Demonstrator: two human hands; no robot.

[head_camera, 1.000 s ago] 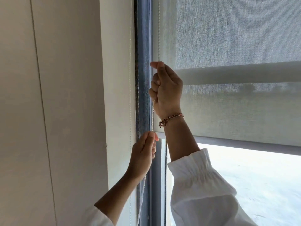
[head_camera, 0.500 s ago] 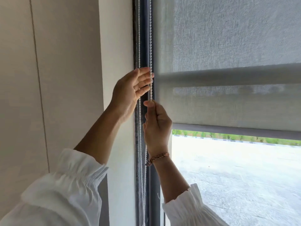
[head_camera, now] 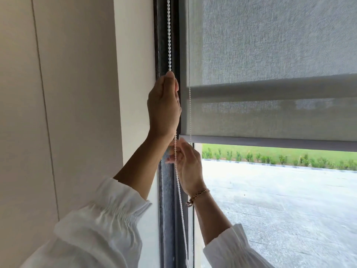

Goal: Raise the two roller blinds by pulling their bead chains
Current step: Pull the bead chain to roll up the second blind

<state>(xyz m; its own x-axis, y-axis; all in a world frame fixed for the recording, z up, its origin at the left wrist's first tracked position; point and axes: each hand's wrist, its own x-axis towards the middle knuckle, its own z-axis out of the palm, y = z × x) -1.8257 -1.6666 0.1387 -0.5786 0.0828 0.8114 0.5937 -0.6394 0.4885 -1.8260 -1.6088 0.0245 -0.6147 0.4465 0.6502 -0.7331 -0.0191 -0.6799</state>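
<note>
Slipping looks the main danger: the left hand (head_camera: 164,105) is clenched around the near bead chain (head_camera: 169,35) high against the window frame (head_camera: 166,190), while the right hand (head_camera: 186,163) below looks only loosely closed on that strand, so a jerky pull could drop it. Two blinds show, the front blind (head_camera: 270,120) hanging lowest and the rear blind (head_camera: 270,35) behind it, plus two chain strands and two hands.

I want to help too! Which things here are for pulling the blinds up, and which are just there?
For the job:
white plastic bead chain
grey fabric roller blind
left hand
right hand

Just there:
beaded wrist bracelet
cream wall panel
green hedge outside
</note>
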